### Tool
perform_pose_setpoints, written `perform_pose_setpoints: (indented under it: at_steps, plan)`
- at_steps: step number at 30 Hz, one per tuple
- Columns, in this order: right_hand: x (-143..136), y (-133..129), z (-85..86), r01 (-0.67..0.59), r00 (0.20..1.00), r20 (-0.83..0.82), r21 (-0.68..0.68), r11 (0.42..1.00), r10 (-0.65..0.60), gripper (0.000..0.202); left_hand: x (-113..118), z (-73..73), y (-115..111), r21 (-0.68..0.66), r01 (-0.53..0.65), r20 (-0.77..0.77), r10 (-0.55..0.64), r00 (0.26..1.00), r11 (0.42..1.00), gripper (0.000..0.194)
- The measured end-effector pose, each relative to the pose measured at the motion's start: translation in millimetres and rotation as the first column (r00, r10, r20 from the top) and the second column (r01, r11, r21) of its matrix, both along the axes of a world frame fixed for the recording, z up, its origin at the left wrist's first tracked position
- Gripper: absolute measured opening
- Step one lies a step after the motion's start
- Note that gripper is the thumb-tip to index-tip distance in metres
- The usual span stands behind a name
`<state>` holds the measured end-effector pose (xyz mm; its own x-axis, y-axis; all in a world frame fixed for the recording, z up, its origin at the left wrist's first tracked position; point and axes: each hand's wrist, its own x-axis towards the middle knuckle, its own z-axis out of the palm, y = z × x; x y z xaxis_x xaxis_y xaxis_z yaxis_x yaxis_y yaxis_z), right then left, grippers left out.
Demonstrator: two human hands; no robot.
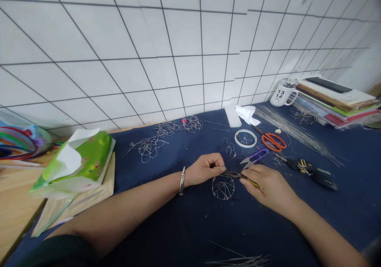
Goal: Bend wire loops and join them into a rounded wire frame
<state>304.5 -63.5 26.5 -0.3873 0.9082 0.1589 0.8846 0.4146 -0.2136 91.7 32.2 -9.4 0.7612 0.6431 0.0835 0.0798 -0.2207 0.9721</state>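
Between my hands hangs a round wire ornament [223, 188] with small beads along its rim, just above the dark blue cloth. My left hand [207, 167] pinches it at the top between thumb and fingers. In my right hand [266, 183] is a pair of pliers [233, 174] with yellow handles, its jaws reaching to the wire close to my left fingertips. Whether the jaws are closed on the wire is too small to tell. Purple thread snips [255, 157] lie just beyond my right hand. A few bent wire pieces [229, 148] rest behind my left fingers.
Tangled wire shapes [149, 148] lie at back left. A white ring dish [245, 138] with beads, orange scissors [273, 142], black pliers [309, 173] and straight wires [297, 132] are at right. A mug [282, 93] stands by stacked books [336, 100]. Tissues [80, 159] sit left.
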Motion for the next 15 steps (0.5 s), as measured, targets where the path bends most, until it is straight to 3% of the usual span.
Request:
perform_pose_setpoints:
  at_steps: [6, 15]
  plan:
    - [-0.9, 0.5, -1.9, 0.042, 0.999, 0.018, 0.001, 0.999, -0.042, 0.026, 1.6, -1.2, -0.6, -0.029, -0.04, 0.0, 0.04, 0.999, 0.999, 0.018]
    - [-0.4, 0.1, -4.5, 0.072, 0.996, 0.047, 0.027, 0.997, -0.073, 0.026, 4.5, -4.4, -6.3, 0.069, -0.153, -0.039, 0.156, 0.987, 0.986, 0.014]
